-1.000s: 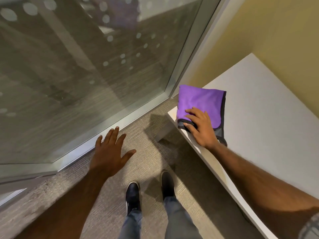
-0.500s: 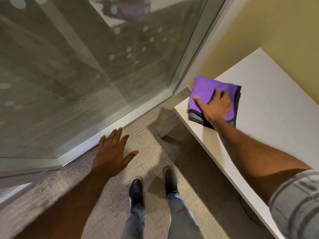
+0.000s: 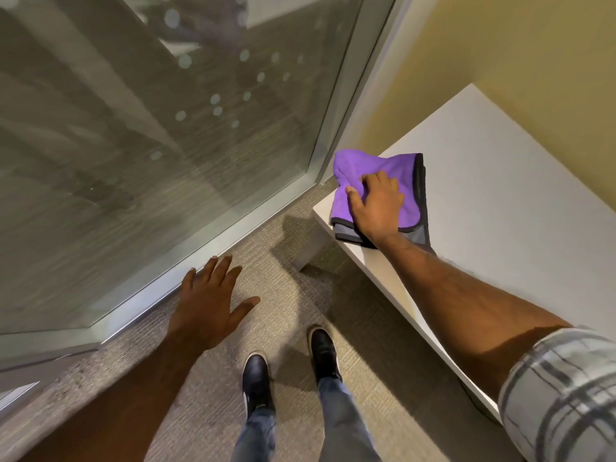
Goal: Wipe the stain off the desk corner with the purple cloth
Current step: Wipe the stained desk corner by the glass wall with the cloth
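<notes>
The purple cloth (image 3: 393, 171), folded with a grey underside and dark hem, lies on the near left corner of the white desk (image 3: 500, 181). My right hand (image 3: 378, 208) presses on it, fingers curled into the fabric and bunching its far left part, which hangs past the desk's edge. The cloth and hand hide any stain beneath them. My left hand (image 3: 208, 301) hovers over the carpet to the left with fingers spread and nothing in it.
A glass wall with a metal frame (image 3: 233, 225) runs along the left, meeting a yellow wall (image 3: 500, 45) behind the desk. A desk leg (image 3: 311, 245) stands below the corner. My two dark shoes (image 3: 290, 368) stand on beige carpet.
My right hand has slid the cloth further toward the desk's far left corner, and the cloth's far edge has bunched up over the edge. My left hand stayed where it was.
</notes>
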Demonstrator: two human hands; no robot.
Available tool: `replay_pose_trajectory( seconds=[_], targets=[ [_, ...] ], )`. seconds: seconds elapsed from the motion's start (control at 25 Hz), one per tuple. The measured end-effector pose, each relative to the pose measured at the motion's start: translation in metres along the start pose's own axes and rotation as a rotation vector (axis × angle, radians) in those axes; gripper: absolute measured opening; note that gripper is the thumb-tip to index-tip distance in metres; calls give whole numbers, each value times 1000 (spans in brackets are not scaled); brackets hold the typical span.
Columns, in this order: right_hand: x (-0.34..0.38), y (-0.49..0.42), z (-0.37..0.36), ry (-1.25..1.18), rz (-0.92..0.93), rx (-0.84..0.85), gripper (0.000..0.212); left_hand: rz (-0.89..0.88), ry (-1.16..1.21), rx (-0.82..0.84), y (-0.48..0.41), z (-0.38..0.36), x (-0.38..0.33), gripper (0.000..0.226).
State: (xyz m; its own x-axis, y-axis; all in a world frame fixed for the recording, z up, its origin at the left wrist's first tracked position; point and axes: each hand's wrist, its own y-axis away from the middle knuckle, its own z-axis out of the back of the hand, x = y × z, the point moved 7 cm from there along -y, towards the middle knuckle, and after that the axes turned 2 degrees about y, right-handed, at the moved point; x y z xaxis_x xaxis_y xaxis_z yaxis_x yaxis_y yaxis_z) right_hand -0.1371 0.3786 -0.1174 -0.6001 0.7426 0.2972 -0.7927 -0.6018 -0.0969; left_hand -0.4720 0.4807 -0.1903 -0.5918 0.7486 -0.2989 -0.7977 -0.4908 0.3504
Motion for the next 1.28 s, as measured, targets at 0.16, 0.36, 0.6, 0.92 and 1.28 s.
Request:
replay_pose_trajectory(
  seconds=[0.16, 0.36, 0.6, 0.92, 1.28],
  targets=[
    [19, 40, -2, -142, 289, 82, 29, -5, -5, 16, -2, 0, -10, 93],
    [-20, 50, -2, 51, -20, 63, 83, -17, -5, 16, -1, 2, -17, 92],
    [-1, 22, -16, 94, -76, 255, 122, 5, 4, 26, 3, -3, -17, 92],
    [11, 84, -16, 287, 296, 241, 80, 18, -3, 35, 1, 1, -23, 92],
    [43, 45, -37, 354, 256, 320, 95, 12, 3, -13, -15, 7, -20, 88]
  ],
)
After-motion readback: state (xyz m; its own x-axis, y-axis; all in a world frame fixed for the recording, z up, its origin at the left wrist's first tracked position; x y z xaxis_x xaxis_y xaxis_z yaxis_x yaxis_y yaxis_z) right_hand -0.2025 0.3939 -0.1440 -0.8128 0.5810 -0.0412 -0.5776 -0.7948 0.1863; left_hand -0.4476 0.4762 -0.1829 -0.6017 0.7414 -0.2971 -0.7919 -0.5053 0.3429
